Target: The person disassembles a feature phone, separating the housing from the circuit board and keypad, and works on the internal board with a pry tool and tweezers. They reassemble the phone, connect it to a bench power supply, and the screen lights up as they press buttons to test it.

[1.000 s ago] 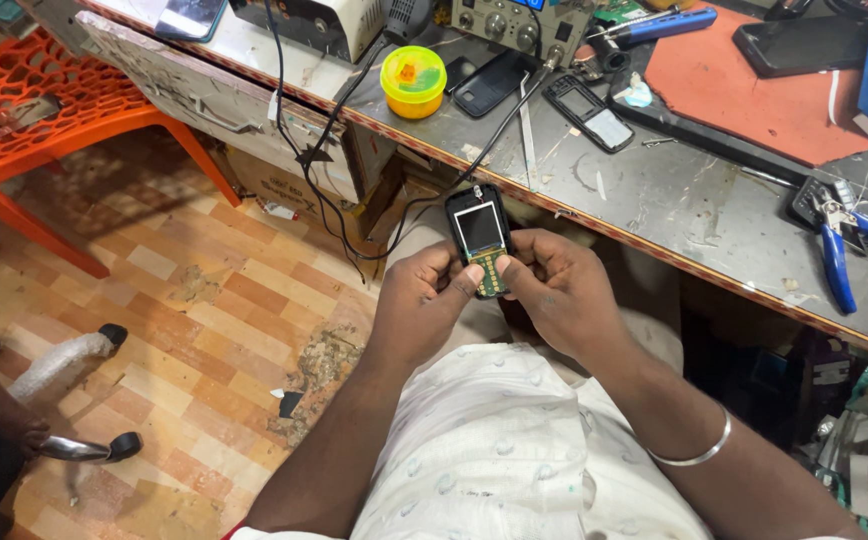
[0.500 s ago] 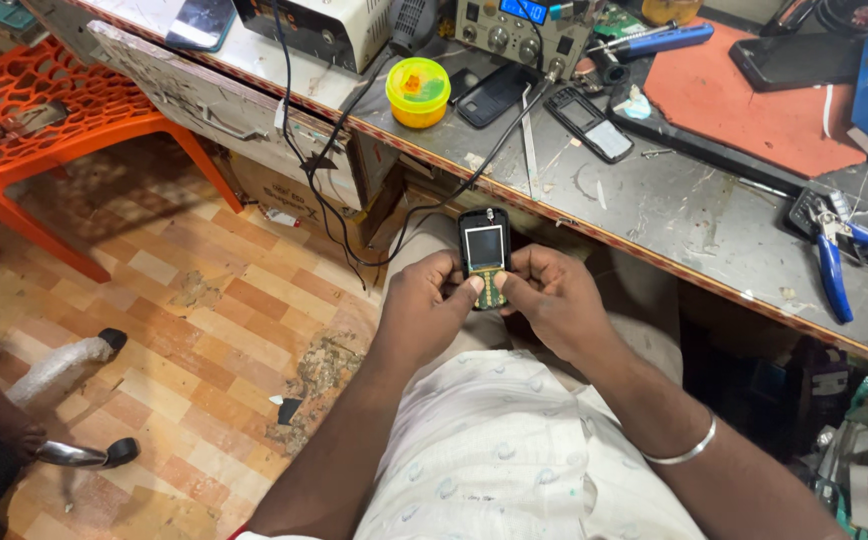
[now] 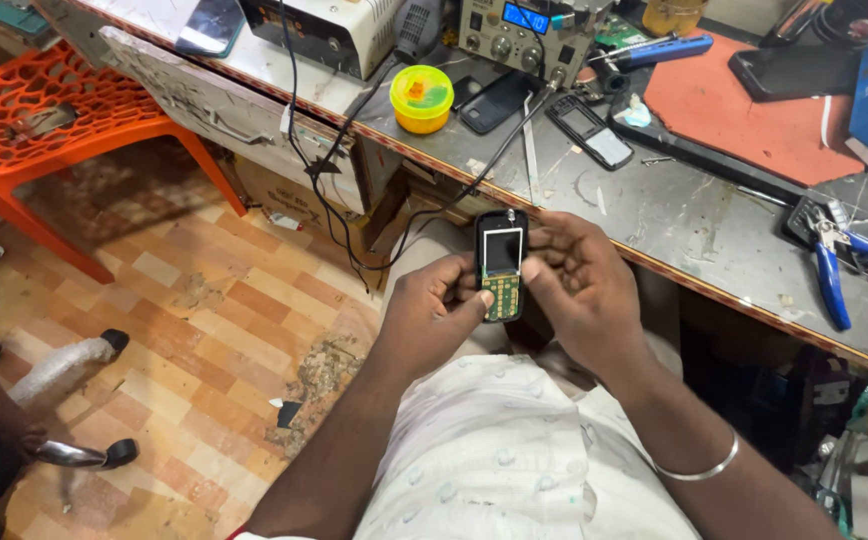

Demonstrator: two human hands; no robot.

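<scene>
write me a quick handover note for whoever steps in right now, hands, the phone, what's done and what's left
Left hand: grips the small keypad phone from its left, thumb on the bare keypad board.
Right hand: holds the phone's right edge, fingers curled behind it.
Phone: held upright over the lap, just off the workbench edge; front cover off, screen and keypad board exposed.
On the bench: blue-handled pliers, yellow tub, a loose phone part.
Done: phone opened. Left: front cover not on; nothing shows whether the fault is fixed.

Workbench edge [image 3: 654, 262] blocks ahead; open room left over the tiled floor [image 3: 204, 330].
</scene>
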